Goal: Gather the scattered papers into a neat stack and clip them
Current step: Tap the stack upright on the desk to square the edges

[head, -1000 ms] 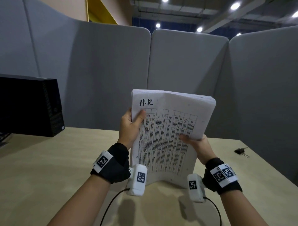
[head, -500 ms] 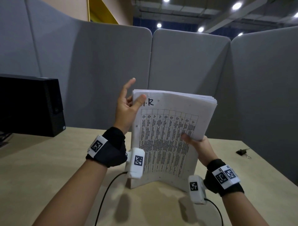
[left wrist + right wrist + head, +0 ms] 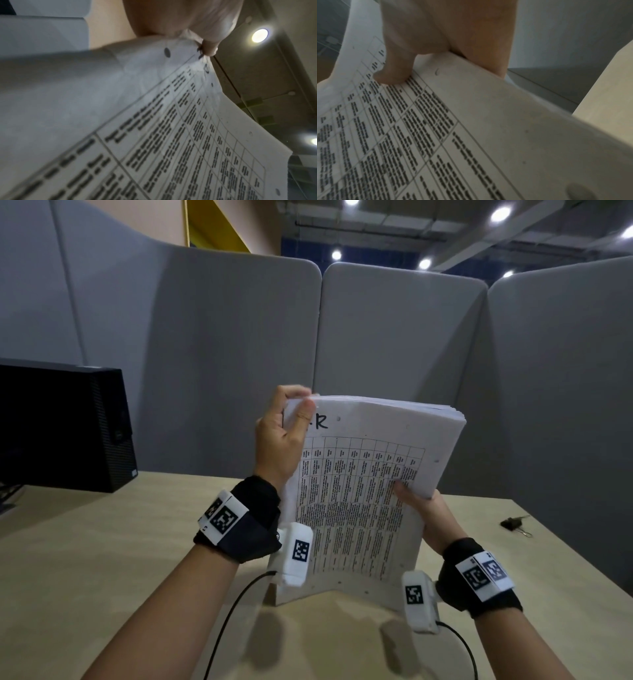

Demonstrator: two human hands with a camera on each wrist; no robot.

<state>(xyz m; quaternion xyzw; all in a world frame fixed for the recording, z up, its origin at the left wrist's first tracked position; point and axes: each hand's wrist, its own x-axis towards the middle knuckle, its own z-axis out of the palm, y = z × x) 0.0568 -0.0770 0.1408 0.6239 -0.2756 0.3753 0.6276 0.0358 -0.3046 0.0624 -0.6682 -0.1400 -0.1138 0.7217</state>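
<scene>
Grey felt partitions [image 3: 222,344] fill the upper half of the head view, and below them my pale wooden desk [image 3: 102,559] spreads across the lower half. At the left edge of the frame a black computer case [image 3: 65,426] stands on that desk. In the centre I hold the stack of papers [image 3: 359,508] upright, its bottom edge resting on the desk and its printed table facing me. My left hand [image 3: 281,440] pinches the stack's top left corner, thumb in front, fingers curled over the top edge. My right hand [image 3: 428,515] grips the right edge lower down, thumb pressed on the front page. Only the head view shows the small black binder clip [image 3: 513,523], lying on the desk at right, well apart from the stack. Both wrist views are filled by the printed page; the right wrist view shows my thumb [image 3: 393,73] flat against the text, and the left wrist view shows a fingertip [image 3: 209,47] at the paper's corner.
</scene>
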